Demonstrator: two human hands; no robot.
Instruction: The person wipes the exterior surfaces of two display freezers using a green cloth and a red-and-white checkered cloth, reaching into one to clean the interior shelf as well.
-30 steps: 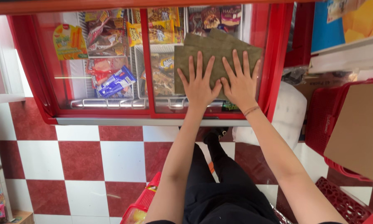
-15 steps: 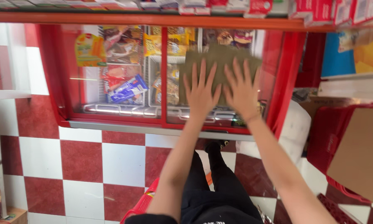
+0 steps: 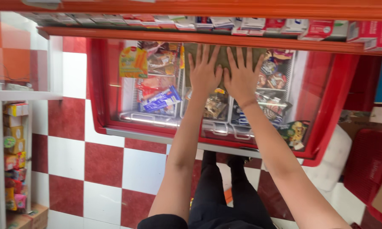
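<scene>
Head view: both hands are pressed flat on a green cloth (image 3: 225, 57), which is spread on the glass lid (image 3: 157, 85) of a red chest freezer (image 3: 97, 85). The left hand (image 3: 204, 72) and the right hand (image 3: 242, 75) are laid side by side, thumbs nearly touching, fingers fully spread and pointed toward the far edge. Nothing is gripped; the cloth is only held down under the palms, its edges seen past the fingertips. Wrapped ice creams (image 3: 161, 99) are seen through the glass below. Red and white floor tiles (image 3: 102, 163) are seen beside the freezer.
</scene>
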